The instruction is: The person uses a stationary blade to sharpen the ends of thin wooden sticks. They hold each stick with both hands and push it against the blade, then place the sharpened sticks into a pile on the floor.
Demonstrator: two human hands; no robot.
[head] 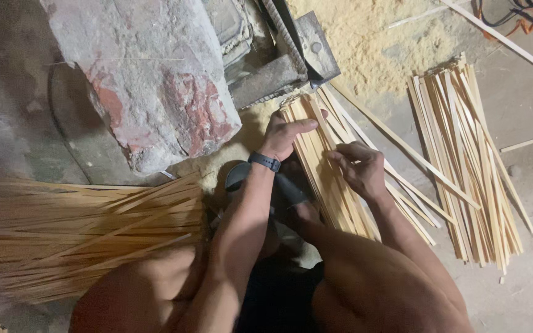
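A bundle of thin pale bamboo strips (325, 179) lies in front of me, running from a metal machine down toward my knees. My left hand (285, 134), with a dark watch on its wrist, rests flat on the left side of the bundle's top end, fingers spread. My right hand (359, 165) lies on the bundle's right side, its fingers curled and pinching at a few strips. Both my knees show at the bottom of the view.
A second bundle of strips (464, 166) lies on the floor at right. A big heap of strips (75, 234) fills the left. A worn red-and-grey block (149, 80) and the dark metal machine (291, 55) stand ahead, with sawdust (377, 43) and cables (519, 18) behind.
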